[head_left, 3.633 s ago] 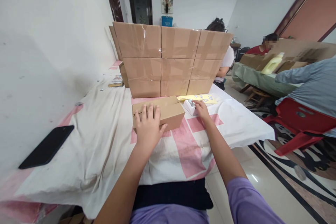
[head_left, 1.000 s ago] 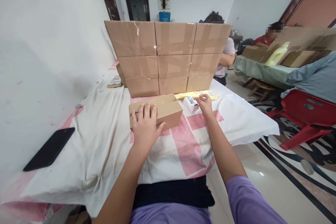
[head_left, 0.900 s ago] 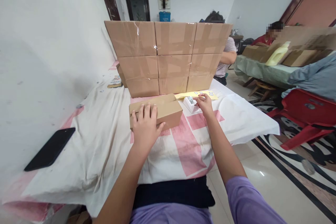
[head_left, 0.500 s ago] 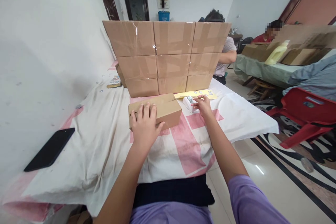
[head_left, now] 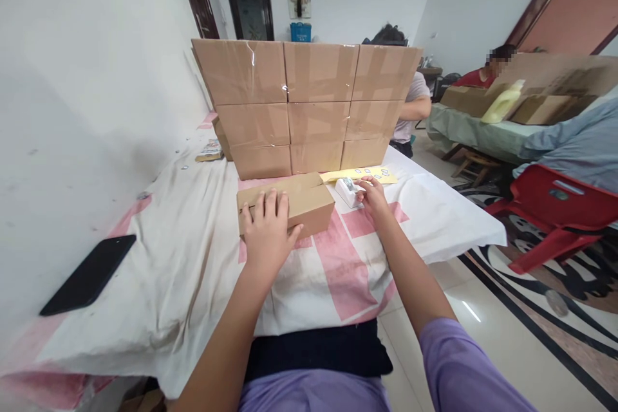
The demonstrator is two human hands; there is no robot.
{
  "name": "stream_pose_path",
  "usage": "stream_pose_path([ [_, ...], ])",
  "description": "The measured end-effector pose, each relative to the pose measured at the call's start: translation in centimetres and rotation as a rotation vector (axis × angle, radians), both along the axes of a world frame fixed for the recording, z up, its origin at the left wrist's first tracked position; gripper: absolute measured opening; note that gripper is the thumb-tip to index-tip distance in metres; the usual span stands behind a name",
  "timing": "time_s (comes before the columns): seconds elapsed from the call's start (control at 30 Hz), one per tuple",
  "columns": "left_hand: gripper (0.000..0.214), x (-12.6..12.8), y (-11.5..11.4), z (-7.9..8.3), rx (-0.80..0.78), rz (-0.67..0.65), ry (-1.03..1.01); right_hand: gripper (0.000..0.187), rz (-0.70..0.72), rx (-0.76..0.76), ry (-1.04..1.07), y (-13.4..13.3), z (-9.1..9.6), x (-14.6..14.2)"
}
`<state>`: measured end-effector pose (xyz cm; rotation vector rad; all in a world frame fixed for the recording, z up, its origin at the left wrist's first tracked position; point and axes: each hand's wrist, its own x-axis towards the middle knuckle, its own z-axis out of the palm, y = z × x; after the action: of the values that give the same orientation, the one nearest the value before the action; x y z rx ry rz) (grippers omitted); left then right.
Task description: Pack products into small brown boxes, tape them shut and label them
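A closed brown cardboard box (head_left: 309,206) lies on the cloth-covered table in front of me. My left hand (head_left: 268,222) rests on it with fingers spread over the top, thumb at the near side. Just right of the box stands a small white wedge-shaped object (head_left: 348,196) with a grey-green part on top; its exact kind is unclear. My right hand (head_left: 373,196) is at its right side, thumb and fingers pinched together. What lies between those fingertips is too small to make out. Behind the white object, a yellow strip (head_left: 381,175) carries several small pale labels.
Several taped cardboard boxes form a wall (head_left: 318,77) across the table. A black phone (head_left: 89,273) lies at left. A red plastic chair (head_left: 562,206) stands at right. One person sits behind the boxes, another at a second table with a yellow bottle (head_left: 503,103).
My right fingers have drawn closer together and slightly away from the top of the white object. My left hand stays on the box. The view has shifted slightly.
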<state>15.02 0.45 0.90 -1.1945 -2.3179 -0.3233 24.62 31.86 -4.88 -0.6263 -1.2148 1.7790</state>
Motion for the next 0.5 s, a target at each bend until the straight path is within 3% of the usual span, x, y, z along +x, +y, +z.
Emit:
stream_pose_path([
  [0.5, 0.067, -0.05, 0.03, -0.15, 0.004, -0.003, -0.002, 0.047, 0.038, -0.066, 0.077, 0.06, -0.67, -0.01],
])
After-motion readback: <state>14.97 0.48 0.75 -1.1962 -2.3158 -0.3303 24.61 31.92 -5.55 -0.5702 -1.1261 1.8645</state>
